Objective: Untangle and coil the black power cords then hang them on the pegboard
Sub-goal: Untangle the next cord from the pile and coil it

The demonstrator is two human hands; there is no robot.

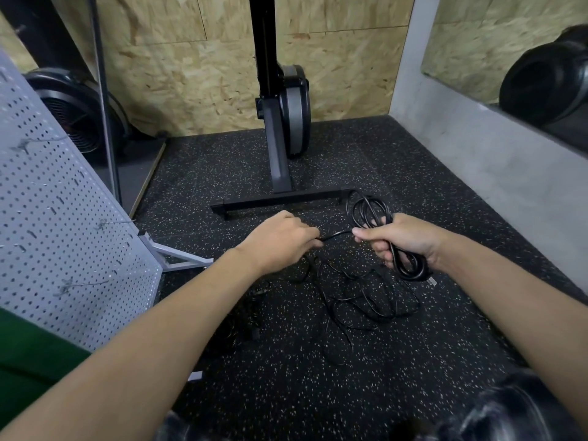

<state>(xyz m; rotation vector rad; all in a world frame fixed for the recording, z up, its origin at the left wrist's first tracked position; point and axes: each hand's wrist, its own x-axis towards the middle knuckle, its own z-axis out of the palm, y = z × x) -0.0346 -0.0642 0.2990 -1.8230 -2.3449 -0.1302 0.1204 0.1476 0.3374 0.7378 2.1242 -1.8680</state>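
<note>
My right hand [402, 238] grips a coiled black power cord [370, 210]; its loops stick out above and below my fist. A loose strand of that cord runs left to my left hand [283, 238], which pinches it between fingertips. Below both hands a tangle of thin black cords [359, 302] lies on the speckled floor, with a plug end [254, 334] at the lower left. The grey pegboard [57, 237] stands tilted at the left, with metal hooks [105, 222] sticking out of it.
A black exercise machine [286, 122] with a crossbar foot [280, 200] stands just beyond my hands. The pegboard's grey base frame [178, 254] reaches onto the black rubber floor [318, 377]. A concrete ledge [477, 154] runs along the right, an OSB wall behind.
</note>
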